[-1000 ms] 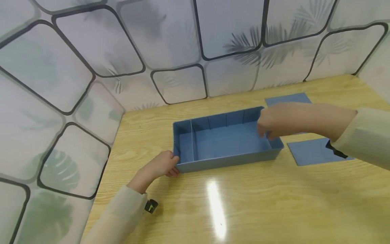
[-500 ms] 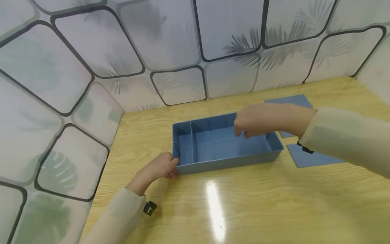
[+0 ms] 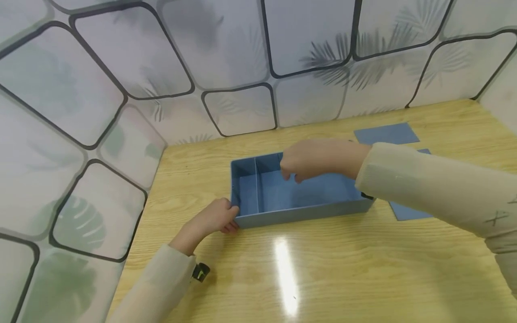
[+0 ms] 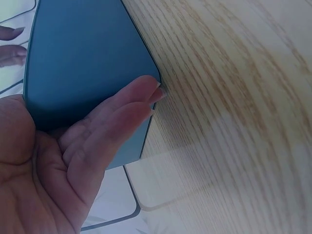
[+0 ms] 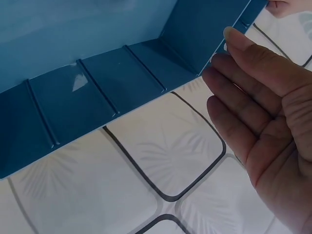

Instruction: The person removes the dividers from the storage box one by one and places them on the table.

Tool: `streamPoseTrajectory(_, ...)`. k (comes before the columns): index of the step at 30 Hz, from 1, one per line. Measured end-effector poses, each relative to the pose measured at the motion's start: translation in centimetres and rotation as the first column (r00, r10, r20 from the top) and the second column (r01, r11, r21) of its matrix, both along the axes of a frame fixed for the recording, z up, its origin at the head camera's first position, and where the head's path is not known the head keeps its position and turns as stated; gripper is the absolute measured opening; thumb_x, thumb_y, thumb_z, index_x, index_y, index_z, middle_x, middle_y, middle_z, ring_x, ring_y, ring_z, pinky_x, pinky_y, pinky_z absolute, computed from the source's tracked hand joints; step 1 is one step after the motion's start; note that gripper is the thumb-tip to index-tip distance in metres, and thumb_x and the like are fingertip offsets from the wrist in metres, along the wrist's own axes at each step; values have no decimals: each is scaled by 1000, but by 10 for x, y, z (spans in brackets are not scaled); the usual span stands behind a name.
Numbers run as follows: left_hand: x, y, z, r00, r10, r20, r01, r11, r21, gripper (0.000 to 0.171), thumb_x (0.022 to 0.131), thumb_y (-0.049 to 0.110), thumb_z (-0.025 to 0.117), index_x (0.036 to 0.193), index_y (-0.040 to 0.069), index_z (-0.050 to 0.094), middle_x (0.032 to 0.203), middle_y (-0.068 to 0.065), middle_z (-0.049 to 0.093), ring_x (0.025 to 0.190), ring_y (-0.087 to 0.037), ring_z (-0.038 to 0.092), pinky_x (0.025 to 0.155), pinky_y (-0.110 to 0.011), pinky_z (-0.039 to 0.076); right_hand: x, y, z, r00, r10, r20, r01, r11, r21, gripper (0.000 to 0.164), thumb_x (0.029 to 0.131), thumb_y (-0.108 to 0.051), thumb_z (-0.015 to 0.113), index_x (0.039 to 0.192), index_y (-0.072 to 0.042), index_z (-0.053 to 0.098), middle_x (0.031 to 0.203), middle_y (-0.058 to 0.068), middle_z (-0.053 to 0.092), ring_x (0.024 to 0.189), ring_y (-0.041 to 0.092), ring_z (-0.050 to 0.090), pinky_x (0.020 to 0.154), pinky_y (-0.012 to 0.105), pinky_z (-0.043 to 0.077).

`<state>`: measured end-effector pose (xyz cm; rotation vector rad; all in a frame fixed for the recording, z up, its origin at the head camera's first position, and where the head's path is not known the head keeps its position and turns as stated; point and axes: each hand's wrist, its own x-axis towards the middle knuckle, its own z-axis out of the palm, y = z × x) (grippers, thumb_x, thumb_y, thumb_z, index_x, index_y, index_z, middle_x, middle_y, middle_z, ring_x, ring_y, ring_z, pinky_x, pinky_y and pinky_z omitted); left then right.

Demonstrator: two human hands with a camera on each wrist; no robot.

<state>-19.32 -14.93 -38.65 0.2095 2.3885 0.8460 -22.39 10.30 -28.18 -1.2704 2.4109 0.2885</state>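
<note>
A long blue open-top box (image 3: 303,214) sits on the wooden table, with ridges along its inner long wall. One thin divider (image 3: 257,186) stands across it near the left end. My left hand (image 3: 214,215) holds the near left corner; in the left wrist view its fingers (image 4: 117,112) lie along the outer wall (image 4: 87,48). Over the box hangs my right hand (image 3: 308,157), just right of the divider and holding nothing. Its fingers are slightly bent and the thumb is near them in the right wrist view, where the ridged wall (image 5: 97,83) shows behind.
Flat blue panels lie on the table right of the box: one at the back (image 3: 387,133), one nearer panel (image 3: 409,211) partly under the right sleeve (image 3: 424,179), and another mostly hidden. A patterned wall (image 3: 234,110) rises behind and left of the table (image 3: 323,269).
My right hand has moved left over the box, from its right end to near the divider. My left hand has kept its hold on the corner, and the box has stayed in place.
</note>
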Motion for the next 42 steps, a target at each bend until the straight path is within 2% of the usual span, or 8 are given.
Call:
streamPoseTrajectory(12,-1,0,3,1000,10,6,-10,1000,-4,33,85,16,36,71,-5,57,66,-13,65,58,-21,62,53,-34,53,-7,-37,0,996,83,-30,-82,996,25,31,80,-17,64,109,-11,63,110,3,63,95,16,57,78,28,49)
streamPoseTrajectory(21,-1,1,5,1000,-17,1,17,1000,14,33,86,16,35,75,-6,58,67,-14,65,59,-22,62,54,-34,53,-8,-60,-4,988,141,-70,-137,989,59,30,80,-17,63,110,-14,63,109,1,62,97,16,56,80,28,48)
streamPoseTrajectory(28,2,-1,6,1000,-5,-4,5,1000,23,34,86,17,35,73,-5,58,67,-13,65,59,-22,62,54,-34,53,-7,-75,-10,989,134,-64,-126,986,111,30,82,-12,61,112,-16,61,110,-1,61,96,15,55,80,28,47)
streamPoseTrajectory(34,2,-3,5,1000,-20,-12,20,1000,23,35,87,16,34,72,-4,59,66,-12,65,58,-22,62,54,-34,53,-8,-80,-20,994,93,-52,-88,992,94,34,84,-5,56,115,-19,60,117,-1,59,99,15,55,82,27,47)
streamPoseTrajectory(42,3,-3,5,999,-42,-31,43,999,30,36,87,16,34,71,-3,59,66,-12,65,58,-22,61,54,-34,53,-11,-83,-36,993,108,-47,-104,992,68,34,83,-3,57,113,-17,61,116,0,59,97,14,56,81,26,47)
